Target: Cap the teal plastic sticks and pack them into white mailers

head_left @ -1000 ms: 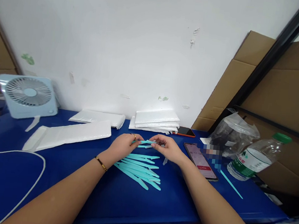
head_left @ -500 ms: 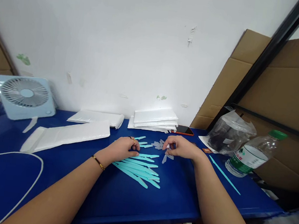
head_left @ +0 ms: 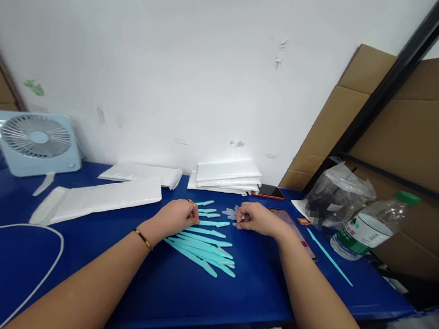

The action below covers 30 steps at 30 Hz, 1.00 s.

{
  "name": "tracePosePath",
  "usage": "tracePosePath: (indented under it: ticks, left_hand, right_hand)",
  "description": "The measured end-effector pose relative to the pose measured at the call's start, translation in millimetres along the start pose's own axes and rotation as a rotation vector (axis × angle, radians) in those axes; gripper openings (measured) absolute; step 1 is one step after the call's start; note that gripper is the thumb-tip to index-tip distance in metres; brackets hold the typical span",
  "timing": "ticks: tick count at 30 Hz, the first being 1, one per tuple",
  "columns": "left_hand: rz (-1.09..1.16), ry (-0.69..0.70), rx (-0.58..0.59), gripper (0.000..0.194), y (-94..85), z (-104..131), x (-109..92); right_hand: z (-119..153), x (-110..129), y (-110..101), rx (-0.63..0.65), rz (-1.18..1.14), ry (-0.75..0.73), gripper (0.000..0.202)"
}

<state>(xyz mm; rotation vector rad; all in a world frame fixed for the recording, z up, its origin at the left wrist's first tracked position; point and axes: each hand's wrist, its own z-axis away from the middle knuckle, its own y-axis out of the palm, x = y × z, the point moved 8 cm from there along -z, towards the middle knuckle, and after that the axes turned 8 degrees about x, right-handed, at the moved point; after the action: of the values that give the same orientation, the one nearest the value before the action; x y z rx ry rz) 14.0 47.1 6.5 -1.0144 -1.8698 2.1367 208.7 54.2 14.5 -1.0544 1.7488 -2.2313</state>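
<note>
My left hand (head_left: 176, 218) is closed, its thumb and fingers pinching the handle of a turquoise eyebrow razor (head_left: 215, 224) that points right. Below it, several more turquoise razors (head_left: 198, 248) lie fanned out on the blue table, and a few others (head_left: 207, 210) lie just beyond the fingers. My right hand (head_left: 255, 218) is closed in a pinch at the small clear plastic caps (head_left: 230, 212). A pale bit, apparently one such cap, shows between its fingertips, though the fingers partly hide it.
White padded packets (head_left: 226, 173) are stacked against the wall, with other packets (head_left: 110, 197) to the left. A fan (head_left: 37, 140) and white cable stand left. On the right are a phone (head_left: 302, 236), a single turquoise stick (head_left: 329, 255), a bottle (head_left: 370, 227) and a plastic bag (head_left: 334, 195).
My left hand has shifted slightly left, with a razor now in its pinch. My right hand has moved a little down and left, closer to the caps, uncovering the phone beside it.
</note>
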Motion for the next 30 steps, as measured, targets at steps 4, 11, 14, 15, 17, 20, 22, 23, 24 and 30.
tracePosePath:
  ticks: [4,11,14,15,17,20,22,23,24,30]
  left_hand:
    - [-0.06,0.072,-0.022,0.013,-0.7,0.3,-6.0]
    - [-0.222,0.116,-0.03,0.015,-0.3,-2.0,-9.6]
    - [-0.248,0.126,-0.043,0.018,-0.1,-2.7,-10.7]
    - [-0.251,0.131,-0.049,0.019,-0.3,-2.7,-11.2]
    - [-0.252,0.138,-0.051,0.021,-0.3,-2.9,-11.6]
    - [-0.248,0.136,-0.042,0.022,-0.7,-2.9,-12.0]
    - [-0.243,0.134,-0.038,0.023,-1.3,-2.6,-12.8]
    - [-0.241,0.134,-0.038,0.024,-1.7,-2.5,-13.3]
    - [-0.24,0.135,-0.039,0.024,-2.0,-2.3,-13.7]
    - [-0.239,0.124,-0.038,0.022,-1.9,-3.1,-10.5]
  right_hand:
    - [-0.6,0.0,1.0,0.003,-0.006,-0.013,0.011]
    - [-1.6,6.0,-0.2,-0.002,0.048,-0.018,0.009]
    - [-2.3,9.1,-0.6,-0.013,0.065,-0.032,0.009]
    - [-2.8,9.9,-0.2,-0.015,0.069,-0.041,0.009]
    - [-4.1,11.3,1.0,-0.022,0.076,-0.065,0.009]
    - [-6.2,11.9,2.7,-0.045,0.09,-0.088,0.009]
    - [-7.3,11.7,4.0,-0.052,0.093,-0.089,0.009]
    - [-7.7,11.9,4.6,-0.052,0.09,-0.09,0.009]
    - [-8.1,12.3,5.2,-0.051,0.086,-0.092,0.008]
    - [-9.7,13.7,3.2,-0.104,0.091,-0.101,0.008]
